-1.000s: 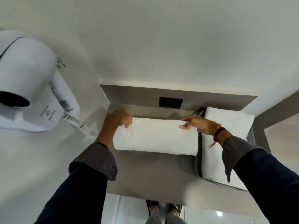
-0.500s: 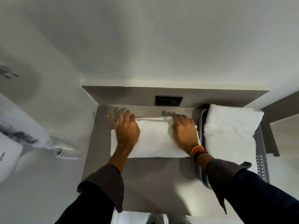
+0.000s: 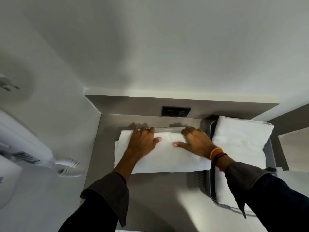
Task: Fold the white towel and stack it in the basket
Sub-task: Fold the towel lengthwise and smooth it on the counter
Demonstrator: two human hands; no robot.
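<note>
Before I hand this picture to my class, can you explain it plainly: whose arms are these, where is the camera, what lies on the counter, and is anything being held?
There is no machine here. The picture comes from one wide-angle camera worn on a person's head, looking down, so the two arms reaching in from the bottom are that person's own.

The left hand and right hand lie flat, palms down, on a folded white towel. They press it rather than grip it, so nothing is lifted or held. The right wrist wears thread bracelets.

The towel rests on a grey counter set in a corner. Beside it on the right stands a grey perforated basket already holding other folded white towels. On the left wall hangs a white hair dryer, blurred. A dark socket panel sits on the back wall.
</note>
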